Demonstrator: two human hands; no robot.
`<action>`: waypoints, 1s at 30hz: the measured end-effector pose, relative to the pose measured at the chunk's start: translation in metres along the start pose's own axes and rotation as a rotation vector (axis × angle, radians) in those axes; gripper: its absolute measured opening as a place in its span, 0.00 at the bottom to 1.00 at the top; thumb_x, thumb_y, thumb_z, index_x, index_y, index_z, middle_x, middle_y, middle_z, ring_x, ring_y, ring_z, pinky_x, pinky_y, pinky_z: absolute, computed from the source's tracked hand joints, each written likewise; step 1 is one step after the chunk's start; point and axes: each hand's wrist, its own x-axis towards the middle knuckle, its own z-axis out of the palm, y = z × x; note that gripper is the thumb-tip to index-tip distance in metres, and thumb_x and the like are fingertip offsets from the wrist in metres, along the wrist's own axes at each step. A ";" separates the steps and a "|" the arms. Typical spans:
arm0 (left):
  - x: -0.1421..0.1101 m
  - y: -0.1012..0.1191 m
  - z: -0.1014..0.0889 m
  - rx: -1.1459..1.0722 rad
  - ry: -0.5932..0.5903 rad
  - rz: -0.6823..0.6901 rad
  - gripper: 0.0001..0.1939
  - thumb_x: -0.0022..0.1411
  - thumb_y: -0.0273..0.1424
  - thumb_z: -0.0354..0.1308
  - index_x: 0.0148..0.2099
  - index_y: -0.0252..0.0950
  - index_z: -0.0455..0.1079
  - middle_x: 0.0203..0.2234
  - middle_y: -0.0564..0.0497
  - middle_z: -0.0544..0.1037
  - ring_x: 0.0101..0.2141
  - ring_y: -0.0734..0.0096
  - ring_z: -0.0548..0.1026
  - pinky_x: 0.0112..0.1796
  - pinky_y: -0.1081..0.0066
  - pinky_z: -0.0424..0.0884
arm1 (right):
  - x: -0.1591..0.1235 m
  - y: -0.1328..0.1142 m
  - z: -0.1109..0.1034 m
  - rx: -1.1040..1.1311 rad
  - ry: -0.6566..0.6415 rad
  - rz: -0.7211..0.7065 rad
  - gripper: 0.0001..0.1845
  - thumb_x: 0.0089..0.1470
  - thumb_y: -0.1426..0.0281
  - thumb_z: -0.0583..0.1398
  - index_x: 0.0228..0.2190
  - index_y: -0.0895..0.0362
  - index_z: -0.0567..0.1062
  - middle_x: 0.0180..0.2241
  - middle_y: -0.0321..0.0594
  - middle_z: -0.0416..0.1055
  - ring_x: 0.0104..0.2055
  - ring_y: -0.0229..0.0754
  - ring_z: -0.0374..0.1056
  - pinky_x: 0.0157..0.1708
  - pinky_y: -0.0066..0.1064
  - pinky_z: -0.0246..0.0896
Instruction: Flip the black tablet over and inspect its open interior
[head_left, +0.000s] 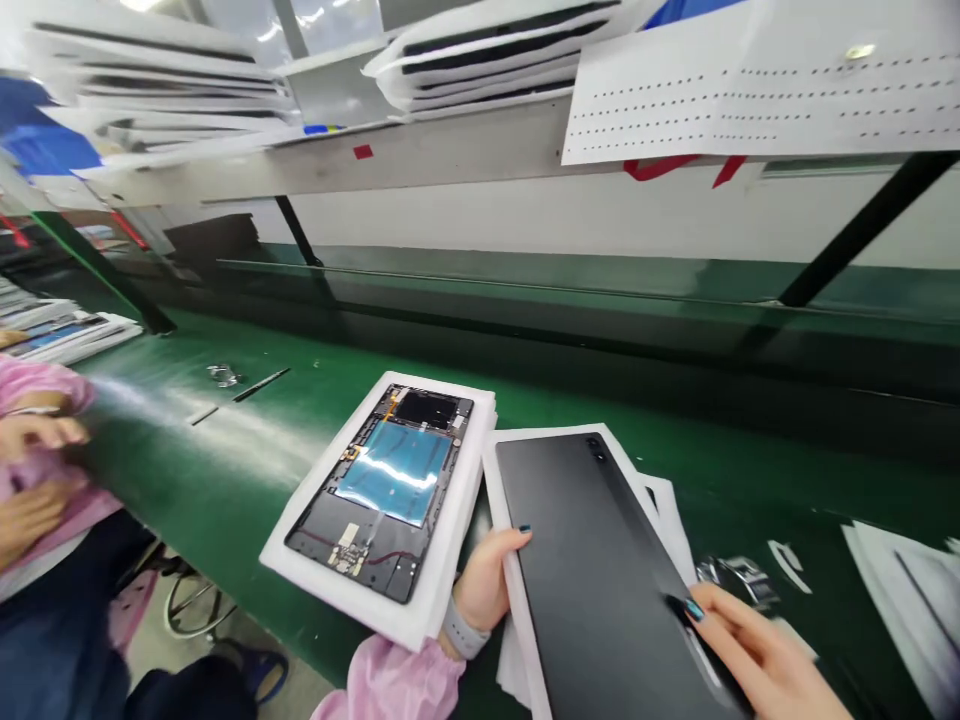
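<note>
While the left hand [484, 580] pinches the dark tablet's [592, 560] edge, right of the opened tablet [390, 480], the right hand [757, 650] grips something slim, perhaps a tool. That back looks stiff and slippery, so edge holds suit it.

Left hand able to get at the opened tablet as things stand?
Probably yes: the opened tablet lies right beside the left hand, with nothing visible blocking it. But that hand is holding the dark panel, so it would likely need to let go.
</note>
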 end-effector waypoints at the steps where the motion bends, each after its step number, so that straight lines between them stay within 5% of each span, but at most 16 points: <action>1: 0.000 0.000 0.000 -0.011 -0.002 -0.010 0.21 0.40 0.39 0.73 0.35 0.30 0.79 0.29 0.41 0.84 0.46 0.41 0.79 0.53 0.53 0.68 | -0.001 -0.005 0.002 0.004 -0.058 0.043 0.14 0.41 0.55 0.72 0.27 0.51 0.83 0.24 0.40 0.79 0.27 0.50 0.74 0.25 0.31 0.72; 7: -0.002 -0.002 0.003 -0.034 -0.047 -0.037 0.20 0.41 0.38 0.75 0.36 0.31 0.80 0.33 0.42 0.85 0.50 0.41 0.76 0.57 0.52 0.65 | -0.016 0.006 -0.005 0.384 0.082 0.107 0.24 0.50 0.50 0.66 0.46 0.47 0.82 0.53 0.46 0.77 0.51 0.60 0.75 0.48 0.47 0.72; 12: 0.000 -0.008 0.005 -0.053 -0.068 -0.029 0.17 0.44 0.36 0.76 0.35 0.33 0.79 0.34 0.45 0.85 0.57 0.44 0.72 0.63 0.54 0.56 | -0.024 0.011 0.021 0.570 -0.096 -0.008 0.26 0.54 0.51 0.64 0.53 0.45 0.78 0.55 0.49 0.76 0.53 0.63 0.74 0.53 0.55 0.69; 16: 0.000 -0.006 0.006 -0.069 -0.096 -0.085 0.20 0.45 0.40 0.75 0.37 0.32 0.79 0.36 0.42 0.85 0.59 0.42 0.70 0.64 0.53 0.54 | -0.031 0.004 0.042 0.555 0.049 -0.018 0.34 0.57 0.59 0.65 0.63 0.44 0.65 0.56 0.48 0.75 0.57 0.60 0.71 0.56 0.53 0.68; 19: 0.000 -0.002 0.007 -0.084 -0.122 -0.139 0.24 0.46 0.44 0.74 0.39 0.31 0.80 0.38 0.40 0.85 0.60 0.39 0.68 0.64 0.51 0.53 | -0.036 0.006 0.033 0.305 0.208 -0.221 0.30 0.62 0.61 0.60 0.64 0.44 0.64 0.54 0.45 0.77 0.56 0.58 0.72 0.56 0.53 0.68; 22: -0.002 0.001 0.009 -0.110 -0.128 -0.152 0.27 0.47 0.46 0.73 0.44 0.32 0.79 0.44 0.40 0.84 0.62 0.40 0.66 0.65 0.52 0.53 | -0.037 0.008 0.021 0.048 0.234 -0.394 0.23 0.61 0.63 0.62 0.57 0.45 0.74 0.51 0.42 0.79 0.58 0.59 0.71 0.59 0.56 0.64; 25: -0.004 0.004 0.012 -0.114 -0.167 -0.168 0.33 0.49 0.51 0.70 0.49 0.31 0.77 0.48 0.39 0.82 0.63 0.40 0.64 0.64 0.50 0.54 | -0.031 0.005 0.025 -0.307 0.104 -0.723 0.18 0.62 0.70 0.61 0.51 0.42 0.79 0.52 0.40 0.78 0.59 0.58 0.69 0.59 0.56 0.62; 27: -0.006 0.005 0.015 -0.082 -0.162 -0.167 0.34 0.47 0.53 0.70 0.47 0.31 0.78 0.47 0.38 0.82 0.61 0.38 0.67 0.63 0.49 0.57 | -0.027 -0.002 0.037 -0.705 -0.029 -0.994 0.25 0.64 0.77 0.56 0.58 0.44 0.73 0.55 0.43 0.75 0.61 0.55 0.68 0.57 0.52 0.63; 30: -0.006 0.004 0.015 -0.012 -0.065 -0.136 0.27 0.40 0.47 0.76 0.37 0.32 0.80 0.39 0.40 0.84 0.55 0.38 0.73 0.59 0.49 0.64 | -0.025 -0.010 0.054 -0.976 -0.158 -1.099 0.29 0.64 0.80 0.52 0.63 0.50 0.66 0.56 0.47 0.75 0.61 0.53 0.68 0.56 0.49 0.65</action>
